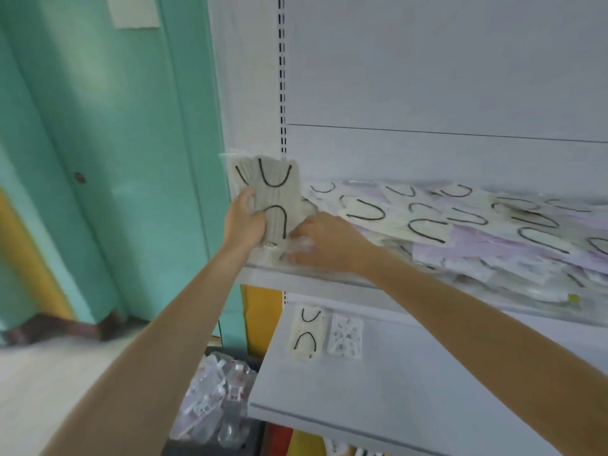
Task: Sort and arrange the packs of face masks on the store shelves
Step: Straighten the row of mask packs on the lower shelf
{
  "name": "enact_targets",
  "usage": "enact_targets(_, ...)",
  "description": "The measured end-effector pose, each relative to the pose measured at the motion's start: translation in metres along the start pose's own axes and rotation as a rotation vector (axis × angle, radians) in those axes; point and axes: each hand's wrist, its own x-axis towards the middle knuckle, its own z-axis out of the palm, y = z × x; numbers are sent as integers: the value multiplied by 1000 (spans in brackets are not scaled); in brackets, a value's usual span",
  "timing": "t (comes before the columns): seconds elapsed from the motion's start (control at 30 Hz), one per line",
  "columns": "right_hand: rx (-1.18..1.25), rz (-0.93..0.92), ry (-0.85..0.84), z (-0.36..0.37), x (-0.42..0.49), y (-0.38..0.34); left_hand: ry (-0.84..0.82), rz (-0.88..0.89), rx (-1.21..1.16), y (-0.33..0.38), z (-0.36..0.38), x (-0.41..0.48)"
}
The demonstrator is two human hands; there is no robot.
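My left hand [245,222] grips a small upright stack of cream mask packs with black ear loops [274,192] at the left end of the upper shelf [316,283]. Just to its right, my right hand [324,241] rests on a clear-wrapped pack [297,246] lying on the shelf, fingers bent over it. A loose heap of cream and lilac mask packs [460,225] covers the shelf to the right. On the lower shelf [411,390] lie one cream pack [306,334] and one white pack with a blue pattern [345,335], side by side.
The white shelf back panel [427,77] rises behind the heap. A teal wall [98,159] stands to the left. Below the lower shelf's left corner sits a dark bin with clear plastic packaging [214,399]. Pale floor shows at lower left.
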Motion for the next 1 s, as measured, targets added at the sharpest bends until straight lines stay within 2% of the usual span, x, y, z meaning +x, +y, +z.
enact_targets(0.17,-169,147,-154,22,7,-16,32,-45,60,-34,-41,-7)
enact_targets(0.33,-221,213,-181,16,3,-20,18,-67,41,-47,-50,-11)
enact_targets(0.4,-129,214,-115,13,0,-22,10,-61,35,-50,-49,-10)
enact_targets(0.5,45,313,-13,7,1,-24,4,-65,14,-54,-50,-4)
enact_targets(0.6,230,428,244,5,4,-24,4,-67,4,-51,-51,-5)
enact_targets(0.67,351,386,383,3,4,-29,-25,-60,-39,-45,-48,-8)
enact_targets(0.73,333,255,338,6,4,-38,-92,-80,-145,-39,-42,-9)
enact_targets(0.83,195,132,64,21,6,-54,-240,-173,-225,-33,-36,-6)
enact_targets(0.9,241,120,-61,25,9,-56,-291,-191,-191,-36,-34,-6)
enact_targets(0.93,323,161,-71,21,11,-54,-297,-192,-177,-40,-33,-3)
enact_targets(1.0,351,235,52,14,25,-38,-278,-200,-197,-42,-32,-2)
